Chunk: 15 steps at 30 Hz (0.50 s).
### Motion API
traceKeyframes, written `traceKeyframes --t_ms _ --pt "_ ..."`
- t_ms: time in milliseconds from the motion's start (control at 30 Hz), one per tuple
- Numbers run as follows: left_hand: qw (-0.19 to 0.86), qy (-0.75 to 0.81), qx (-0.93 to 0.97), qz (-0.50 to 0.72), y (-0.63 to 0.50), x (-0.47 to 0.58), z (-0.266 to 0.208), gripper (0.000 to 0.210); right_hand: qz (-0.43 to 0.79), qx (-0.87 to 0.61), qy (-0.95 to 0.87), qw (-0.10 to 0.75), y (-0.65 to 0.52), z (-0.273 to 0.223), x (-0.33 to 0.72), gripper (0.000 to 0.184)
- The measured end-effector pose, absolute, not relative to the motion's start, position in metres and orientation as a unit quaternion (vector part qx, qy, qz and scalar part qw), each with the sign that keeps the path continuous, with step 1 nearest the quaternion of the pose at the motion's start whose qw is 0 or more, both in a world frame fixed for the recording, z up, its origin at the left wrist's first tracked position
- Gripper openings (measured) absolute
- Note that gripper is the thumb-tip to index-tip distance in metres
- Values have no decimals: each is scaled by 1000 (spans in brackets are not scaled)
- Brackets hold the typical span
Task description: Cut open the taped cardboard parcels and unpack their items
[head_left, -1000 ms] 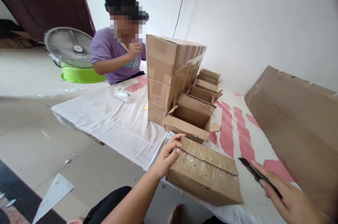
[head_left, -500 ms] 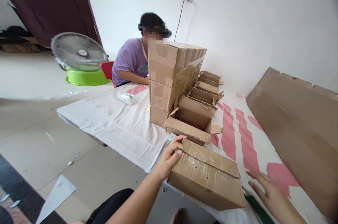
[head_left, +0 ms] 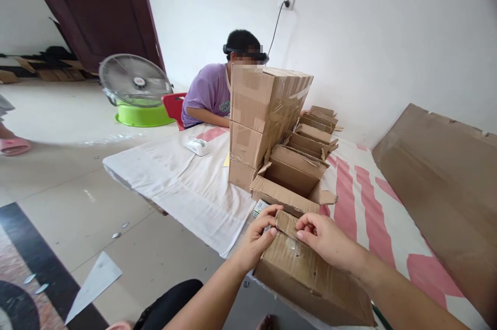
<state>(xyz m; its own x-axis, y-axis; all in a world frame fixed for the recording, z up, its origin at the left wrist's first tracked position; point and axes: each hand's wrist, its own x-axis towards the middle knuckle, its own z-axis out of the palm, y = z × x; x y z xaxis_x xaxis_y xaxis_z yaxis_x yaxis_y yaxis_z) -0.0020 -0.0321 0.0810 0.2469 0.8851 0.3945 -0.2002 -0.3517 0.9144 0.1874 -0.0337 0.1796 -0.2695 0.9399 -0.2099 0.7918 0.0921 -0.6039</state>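
A closed cardboard box (head_left: pixel 310 288) with clear tape on its top lies at the near edge of the table. My left hand (head_left: pixel 259 242) grips its left end, the thumb on top and the fingers over the far corner. My right hand (head_left: pixel 326 239) is over the lid, with thumb and fingers pinched at the edge of the top flap (head_left: pixel 286 224). A small white and green box (head_left: pixel 259 209) sits just beyond my left fingers. Under my right forearm shows part of a dark green tool handle (head_left: pixel 381 317); the rest is hidden.
A row of open cardboard boxes (head_left: pixel 289 192) runs away from me beside a tall stack of taped cartons (head_left: pixel 248 130). Behind the stack sits a person in a purple shirt (head_left: pixel 207 89). A large cardboard sheet (head_left: pixel 438 180) leans at the right. A fan (head_left: pixel 134 79) stands on the left.
My right hand has moved left from the tablecloth beside the green-handled tool onto the box's top flap. My left hand keeps its hold on the box. A pink slipper has come into view at far left.
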Motion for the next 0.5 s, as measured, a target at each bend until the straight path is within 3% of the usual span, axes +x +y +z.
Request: traceKeyframes --t_ms 67,300,500 --pt "498 280 612 548 -33 -2 82 35 314 -597 -731 102 -30 181 183 3" --pt "502 287 601 552 -33 -1 82 36 197 -605 -771 31 -37 191 168 12" --pt "501 284 601 554 -34 0 82 37 140 -533 -831 79 -50 187 173 13"
